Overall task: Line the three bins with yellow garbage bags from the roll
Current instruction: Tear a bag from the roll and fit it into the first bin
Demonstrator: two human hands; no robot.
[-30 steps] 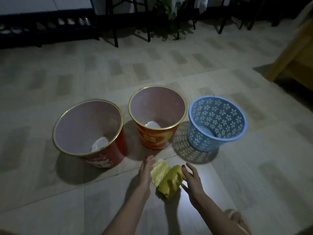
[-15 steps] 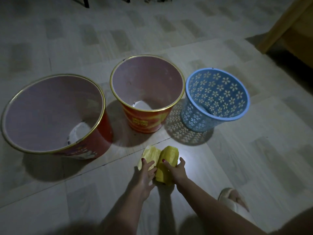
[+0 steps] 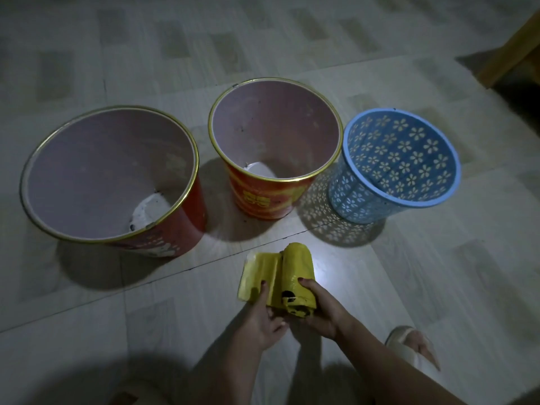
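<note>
Both hands grip yellow plastic garbage-bag roll [image 3: 295, 276] at 6 o'clock: left hand [image 3: 264, 317] pinches loose flap, right hand [image 3: 321, 309] wraps roll's end; three unlined bins toward 12.

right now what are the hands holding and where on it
Both hold the roll of yellow garbage bags. The right hand grips the roll's near end; the left hand pinches the loose unrolled flap at its near edge.

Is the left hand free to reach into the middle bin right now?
Probably not yet. The left hand is pinching the loose bag end of the roll, which the right hand holds. The floor up to the middle bin is otherwise clear.
</note>
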